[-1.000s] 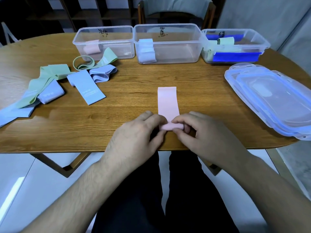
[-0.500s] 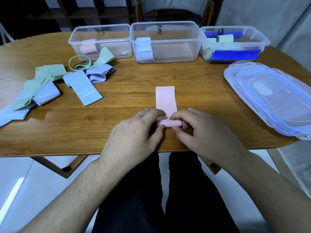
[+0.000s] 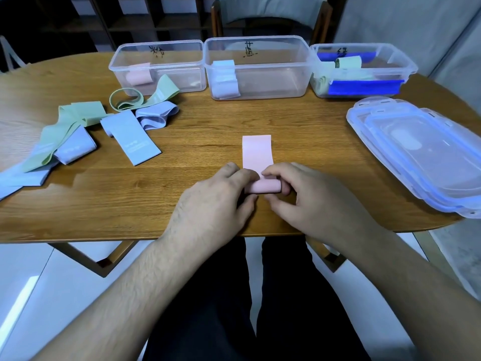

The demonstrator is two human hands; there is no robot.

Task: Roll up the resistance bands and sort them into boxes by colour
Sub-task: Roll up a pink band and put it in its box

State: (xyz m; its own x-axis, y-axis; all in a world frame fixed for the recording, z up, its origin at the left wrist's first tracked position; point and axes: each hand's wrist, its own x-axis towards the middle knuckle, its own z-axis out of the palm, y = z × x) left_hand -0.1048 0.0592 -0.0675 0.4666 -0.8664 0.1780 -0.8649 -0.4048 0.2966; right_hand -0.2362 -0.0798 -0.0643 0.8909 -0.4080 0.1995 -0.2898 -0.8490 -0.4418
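Observation:
A pink resistance band (image 3: 257, 152) lies flat on the wooden table (image 3: 208, 121), its near end wound into a small roll. My left hand (image 3: 216, 201) and my right hand (image 3: 309, 199) pinch that roll from either side with fingers and thumbs. Three clear boxes stand at the back: the left box (image 3: 158, 66) holds a pink roll, the middle box (image 3: 256, 67) a pale blue roll, the right box (image 3: 361, 70) green rolls and a dark blue band. Loose green and pale blue bands (image 3: 78, 136) lie at the left.
A stack of clear lids with blue rims (image 3: 421, 152) sits at the right, near the table edge. A wooden chair (image 3: 270, 14) stands behind the boxes. My legs show below the table's front edge.
The roll at the near end of the pink band has grown thicker and the flat part shorter, as both hands have turned it away from me.

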